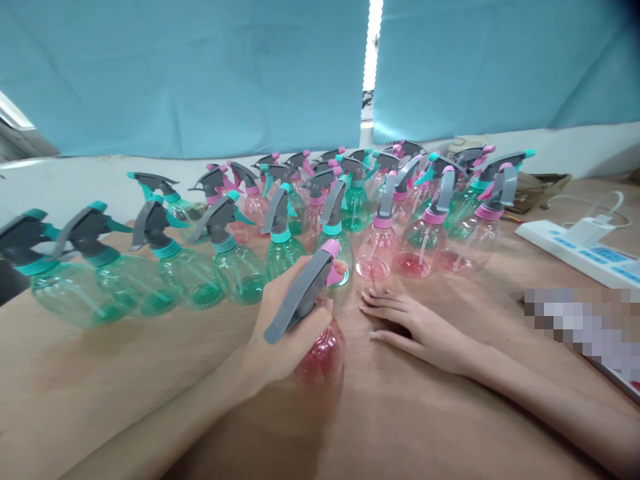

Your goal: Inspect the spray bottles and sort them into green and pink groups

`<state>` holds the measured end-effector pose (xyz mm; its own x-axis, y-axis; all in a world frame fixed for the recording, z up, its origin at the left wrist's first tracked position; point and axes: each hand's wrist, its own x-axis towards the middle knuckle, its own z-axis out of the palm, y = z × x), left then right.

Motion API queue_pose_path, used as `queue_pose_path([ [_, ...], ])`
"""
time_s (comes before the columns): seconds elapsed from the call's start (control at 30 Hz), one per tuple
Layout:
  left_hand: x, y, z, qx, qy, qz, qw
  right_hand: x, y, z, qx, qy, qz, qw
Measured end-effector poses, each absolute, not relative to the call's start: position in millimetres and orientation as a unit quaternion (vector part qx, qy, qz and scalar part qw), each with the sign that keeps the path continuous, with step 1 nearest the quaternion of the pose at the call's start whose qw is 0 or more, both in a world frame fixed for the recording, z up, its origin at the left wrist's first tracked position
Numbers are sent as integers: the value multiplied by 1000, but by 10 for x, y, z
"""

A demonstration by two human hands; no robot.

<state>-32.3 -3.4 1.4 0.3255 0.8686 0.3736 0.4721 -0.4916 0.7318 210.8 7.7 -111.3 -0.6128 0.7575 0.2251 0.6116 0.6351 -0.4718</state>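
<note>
My left hand (285, 327) is wrapped round the neck of a pink spray bottle (325, 353) with a grey head and pink nozzle. That bottle stands near the middle of the table, its collar hidden by my fingers. My right hand (407, 323) lies palm down on the tabletop (400, 413), fingers stretched out and holding nothing. Just beyond its fingertips stands another pink spray bottle (377, 250). A green spray bottle (340, 247) is right behind the bottle in my left hand.
Several green spray bottles (237, 273) form a row on the left. More pink and green ones crowd the back. At the right are a white power strip (575, 243) with a plugged-in charger and a blurred-out flat object (585, 327). A blue curtain (200, 73) hangs behind.
</note>
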Motion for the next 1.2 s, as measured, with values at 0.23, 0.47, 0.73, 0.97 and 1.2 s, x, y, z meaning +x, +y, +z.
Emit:
queue_pose_path([
  [0.23,-325,-20,6,771,425,393,266,2110,80,-1120,-389,-878,183,209],
  [0.47,-337,-27,-12,773,413,400,267,2102,77,-1106,-392,-880,178,202],
  [0.73,-319,-23,-5,756,427,408,282,2104,80,-1118,-394,-880,177,196],
  [0.97,-357,-9,-79,766,417,403,278,2106,79,-1121,-392,-881,174,198],
  [1.2,-360,-6,-55,760,422,412,273,2106,82,-1128,-388,-880,180,209],
])
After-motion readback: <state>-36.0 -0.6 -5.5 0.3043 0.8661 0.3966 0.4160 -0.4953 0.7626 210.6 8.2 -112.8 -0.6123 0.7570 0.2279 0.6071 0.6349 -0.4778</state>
